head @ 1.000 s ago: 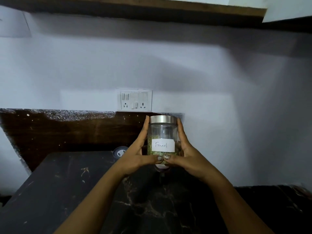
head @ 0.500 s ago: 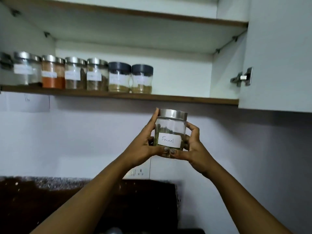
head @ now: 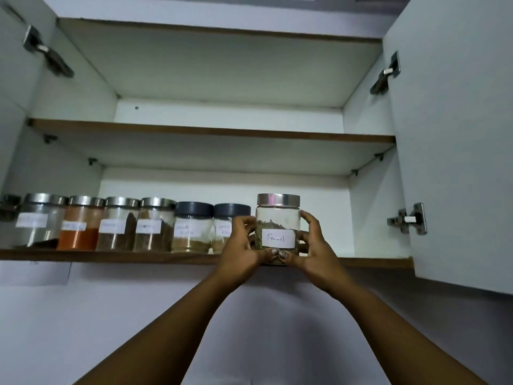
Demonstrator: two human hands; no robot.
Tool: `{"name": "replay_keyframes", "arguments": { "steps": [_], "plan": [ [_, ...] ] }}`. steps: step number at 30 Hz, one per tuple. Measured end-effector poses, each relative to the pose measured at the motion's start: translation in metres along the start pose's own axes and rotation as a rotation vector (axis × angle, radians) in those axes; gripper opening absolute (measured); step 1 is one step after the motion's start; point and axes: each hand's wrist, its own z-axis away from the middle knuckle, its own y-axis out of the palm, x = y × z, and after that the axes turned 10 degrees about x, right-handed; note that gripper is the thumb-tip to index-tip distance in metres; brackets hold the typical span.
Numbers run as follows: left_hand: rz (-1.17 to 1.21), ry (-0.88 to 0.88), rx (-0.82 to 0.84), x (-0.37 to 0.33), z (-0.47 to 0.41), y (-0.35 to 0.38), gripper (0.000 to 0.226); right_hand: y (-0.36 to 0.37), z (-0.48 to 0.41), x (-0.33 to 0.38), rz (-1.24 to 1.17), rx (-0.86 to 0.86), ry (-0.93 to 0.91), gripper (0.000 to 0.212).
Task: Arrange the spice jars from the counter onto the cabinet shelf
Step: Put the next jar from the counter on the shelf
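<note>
Head view has us holding the clear glass jar with a brushed steel lid and a white handwritten "Fennel" label between both hands at the front edge of the white, brown-edged lower cabinet shelf. Our left hand curls round the jar's left side and our right hand round its right. The thumbs meet just under the label, which keeps it facing outward like the labels beside it.

The jar is upright, just to the right of the dark-lidded glass jar that ends the row of labelled spice jars. Our thumbs hide its base, so we cannot tell whether it already rests on the board. We judge the two-handed grip is there to steady the glass at this overhead reach. The spot seems chosen to carry the line on rightward, short of the open white cabinet door.
</note>
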Motion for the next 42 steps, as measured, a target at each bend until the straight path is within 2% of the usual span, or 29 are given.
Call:
{"name": "replay_keyframes", "arguments": {
  "steps": [2, 5, 7, 9, 13, 16, 21, 25, 29, 33, 36, 42],
  "plan": [
    [-0.105, 0.009, -0.019, 0.001, -0.015, -0.003, 0.058, -0.004, -0.014, -0.001, 0.052, 0.006, 0.012, 0.082],
    [-0.228, 0.045, -0.038, 0.014, -0.025, -0.004, 0.054, -0.006, -0.031, -0.012, 0.204, 0.031, 0.052, 0.078],
    [-0.262, 0.092, -0.093, 0.031, -0.028, -0.004, 0.055, -0.008, -0.038, -0.022, 0.316, 0.034, 0.086, 0.075],
    [-0.346, 0.142, -0.175, 0.045, -0.030, -0.001, 0.053, -0.006, -0.042, -0.030, 0.316, 0.002, 0.120, 0.068],
    [-0.680, 0.215, -0.335, 0.056, -0.038, 0.007, 0.048, 0.000, -0.055, -0.036, 0.435, -0.045, 0.213, 0.047],
    [-0.993, 0.230, -0.417, 0.062, -0.049, 0.006, 0.041, 0.004, -0.066, -0.036, 0.582, -0.074, 0.257, 0.039],
    [-1.217, 0.387, -0.469, 0.073, -0.057, 0.012, 0.015, 0.006, -0.077, -0.042, 0.658, -0.149, 0.299, 0.037],
    [-1.403, 0.440, -0.435, 0.082, -0.061, 0.011, 0.019, 0.010, -0.079, -0.044, 0.720, -0.181, 0.318, 0.041],
    [-1.456, 0.427, -0.394, 0.085, -0.060, 0.011, 0.030, 0.012, -0.078, -0.043, 0.737, -0.180, 0.324, 0.046],
    [-1.329, 0.438, -0.381, 0.086, -0.055, 0.010, 0.019, 0.013, -0.080, -0.046, 0.706, -0.153, 0.316, 0.071],
    [-1.249, 0.466, -0.334, 0.091, -0.050, 0.008, 0.021, 0.013, -0.081, -0.049, 0.709, -0.144, 0.315, 0.083],
    [-1.255, 0.459, -0.152, 0.081, -0.040, 0.006, 0.025, 0.029, -0.065, -0.051, 0.884, -0.263, 0.258, 0.075]
  ]
}}
